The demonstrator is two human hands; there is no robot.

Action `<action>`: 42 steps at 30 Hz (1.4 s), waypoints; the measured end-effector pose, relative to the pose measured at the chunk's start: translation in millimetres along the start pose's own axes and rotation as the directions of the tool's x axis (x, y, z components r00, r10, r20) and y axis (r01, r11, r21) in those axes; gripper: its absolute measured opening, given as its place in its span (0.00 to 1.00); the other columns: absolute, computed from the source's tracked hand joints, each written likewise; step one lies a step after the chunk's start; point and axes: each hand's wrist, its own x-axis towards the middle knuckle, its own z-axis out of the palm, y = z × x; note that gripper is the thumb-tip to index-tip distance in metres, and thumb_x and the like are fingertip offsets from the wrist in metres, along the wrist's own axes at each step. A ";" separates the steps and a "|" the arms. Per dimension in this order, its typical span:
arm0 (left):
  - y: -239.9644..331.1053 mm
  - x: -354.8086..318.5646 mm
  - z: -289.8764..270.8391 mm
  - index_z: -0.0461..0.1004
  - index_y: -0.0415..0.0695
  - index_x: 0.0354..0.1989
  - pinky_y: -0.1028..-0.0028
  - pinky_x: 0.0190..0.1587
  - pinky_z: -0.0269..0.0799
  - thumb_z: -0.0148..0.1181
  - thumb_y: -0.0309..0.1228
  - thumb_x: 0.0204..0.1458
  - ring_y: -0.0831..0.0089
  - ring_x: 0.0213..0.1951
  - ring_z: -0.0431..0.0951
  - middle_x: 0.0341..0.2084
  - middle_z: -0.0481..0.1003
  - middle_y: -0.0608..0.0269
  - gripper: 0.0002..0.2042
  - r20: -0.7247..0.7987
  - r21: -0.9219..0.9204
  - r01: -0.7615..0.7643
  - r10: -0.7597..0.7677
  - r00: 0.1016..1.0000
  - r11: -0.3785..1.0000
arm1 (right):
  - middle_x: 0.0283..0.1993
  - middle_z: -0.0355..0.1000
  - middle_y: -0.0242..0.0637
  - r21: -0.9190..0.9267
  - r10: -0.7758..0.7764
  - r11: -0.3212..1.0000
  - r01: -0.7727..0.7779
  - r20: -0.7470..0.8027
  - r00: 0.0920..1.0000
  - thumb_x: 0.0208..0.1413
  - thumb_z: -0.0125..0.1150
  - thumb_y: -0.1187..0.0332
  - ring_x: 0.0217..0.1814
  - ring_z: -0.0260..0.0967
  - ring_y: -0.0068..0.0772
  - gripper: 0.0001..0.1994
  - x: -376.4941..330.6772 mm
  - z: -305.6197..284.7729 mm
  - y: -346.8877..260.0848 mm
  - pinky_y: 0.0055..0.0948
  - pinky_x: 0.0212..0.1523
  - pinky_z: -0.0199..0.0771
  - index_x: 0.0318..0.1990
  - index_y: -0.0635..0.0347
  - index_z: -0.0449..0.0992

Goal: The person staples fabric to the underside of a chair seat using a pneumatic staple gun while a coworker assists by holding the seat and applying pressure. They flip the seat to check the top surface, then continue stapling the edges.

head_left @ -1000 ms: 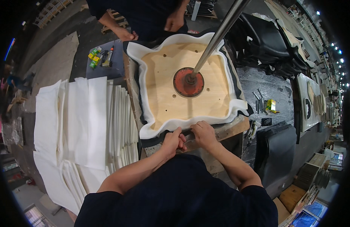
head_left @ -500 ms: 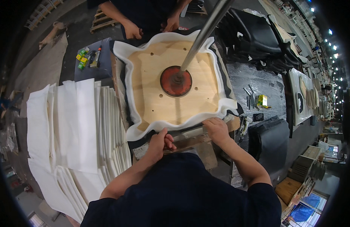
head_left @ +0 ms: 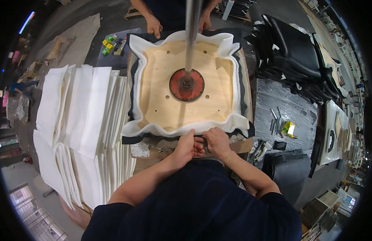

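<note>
A plywood panel point(head_left: 210, 76) lies ringed by wavy white padding point(head_left: 154, 129), with a black sheet point(head_left: 131, 139) showing outside it. A metal rod point(head_left: 190, 44) stands on a round red plate point(head_left: 176, 90) pressed on the panel. At the near edge, my left hand point(head_left: 188, 145) is closed, thumb on top, on the edge of the black sheet. Close beside it, my right hand point(head_left: 218, 143) pinches the same edge. The fingertips are partly hidden. Across the panel, another person's hand point(head_left: 154, 26) rests at the far edge, and that person's other hand point(head_left: 205, 21) is partly behind the rod.
White padding sheets point(head_left: 85, 108) stand stacked at left. Green-yellow boxes point(head_left: 109, 43) and tools lie behind them. At right are piled black covers point(head_left: 292, 48), a plastic-wrapped table point(head_left: 266, 96) with a yellow box point(head_left: 288, 128) and metal strips, and folded black sheets point(head_left: 284, 162).
My right hand has moved left along the near edge, closer to my left hand. The view has turned, so the panel now sits straighter. The other person's hands stay at the far edge.
</note>
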 end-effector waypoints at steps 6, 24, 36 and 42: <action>-36.3 5.2 0.7 0.77 0.33 0.30 0.63 0.23 0.80 0.47 0.45 0.77 0.61 0.15 0.76 0.18 0.74 0.56 0.28 -0.049 -0.004 -0.408 0.407 0.912 0.913 | 0.35 0.76 0.38 0.097 -0.001 0.995 0.001 0.000 1.000 0.56 0.70 0.74 0.41 0.76 0.48 0.06 1.0 -3.0 4.9 0.45 0.42 0.78 0.42 0.56 0.83; -16.1 -9.0 30.4 0.79 0.34 0.42 0.62 0.30 0.84 0.53 0.52 0.75 0.58 0.26 0.86 0.20 0.78 0.57 0.27 0.034 0.006 -0.051 0.051 0.998 0.999 | 0.43 0.81 0.37 -0.118 -0.087 0.987 0.111 0.187 0.979 0.52 0.65 0.72 0.50 0.80 0.45 0.13 -22.4 -52.5 46.9 0.43 0.54 0.80 0.46 0.55 0.82; -37.3 7.9 38.7 0.78 0.36 0.33 0.59 0.31 0.82 0.53 0.49 0.75 0.59 0.22 0.82 0.14 0.70 0.61 0.26 0.002 0.021 -0.333 0.333 0.943 0.943 | 0.39 0.77 0.36 -0.145 -0.165 0.966 0.216 0.298 0.940 0.53 0.66 0.71 0.48 0.78 0.44 0.10 -5.5 -82.1 86.1 0.43 0.52 0.77 0.43 0.52 0.83; -48.4 12.7 33.9 0.78 0.37 0.27 0.64 0.26 0.77 0.54 0.48 0.75 0.61 0.19 0.81 0.10 0.67 0.62 0.28 0.006 0.047 -0.429 0.430 0.903 0.902 | 0.35 0.75 0.36 -0.038 -0.178 0.980 0.197 0.294 0.939 0.52 0.66 0.72 0.44 0.77 0.47 0.09 -5.6 -86.7 89.1 0.48 0.48 0.78 0.41 0.52 0.84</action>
